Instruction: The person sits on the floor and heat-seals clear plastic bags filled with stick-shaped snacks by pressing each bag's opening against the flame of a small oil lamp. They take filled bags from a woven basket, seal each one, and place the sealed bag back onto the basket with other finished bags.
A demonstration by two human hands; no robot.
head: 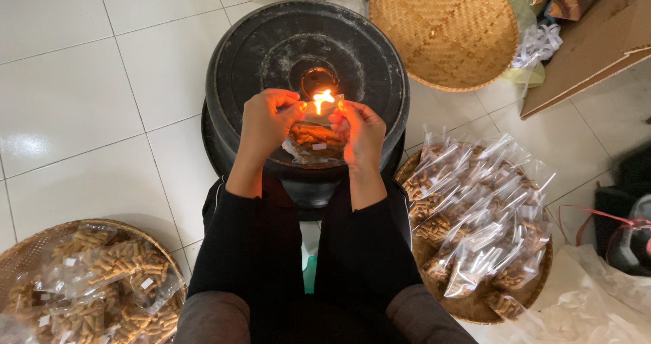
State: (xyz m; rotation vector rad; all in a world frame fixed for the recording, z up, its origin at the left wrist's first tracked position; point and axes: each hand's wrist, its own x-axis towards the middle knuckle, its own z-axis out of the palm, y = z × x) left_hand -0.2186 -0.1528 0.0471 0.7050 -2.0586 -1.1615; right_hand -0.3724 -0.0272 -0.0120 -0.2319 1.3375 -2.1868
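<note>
— Look at the pinch there: the left hand (266, 119) and the right hand (359, 130) each have thumb and fingers closed on the top edge of a small clear snack bag (313, 137), one at either corner.

— So the mouth of the bag is stretched flat between them?

— It looks that way, and I'd say that's the point of holding it so. The taut edge sits right at the flame (323, 99), which burns between the two sets of fingertips. The filled part hangs below the hands, away from the heat, with the brown stick snacks resting at the bottom.

— Where's the flame coming from?

— It rises from the round hollow in the middle of an upturned black tub (237, 66) standing on the white tiled floor (81, 113). What's burning inside, I can't tell. The tub lifts the fire to a level the seated person reaches with both forearms out, black sleeves (254, 242) pushed back from the wrists, clear of the flame.

— And all those trays around?

— On the person's right, a woven tray (539, 286) is heaped with bags (475, 215) of the same snack, their tops sticking up. On the left, another woven tray (24, 249) holds more snack packets (102, 276), these lying flat. Both sit within arm's reach, near the knees. Beyond the tub, an empty bamboo winnowing tray (444, 28) leans out of the way, next to a sheet of cardboard (597, 39).
</note>
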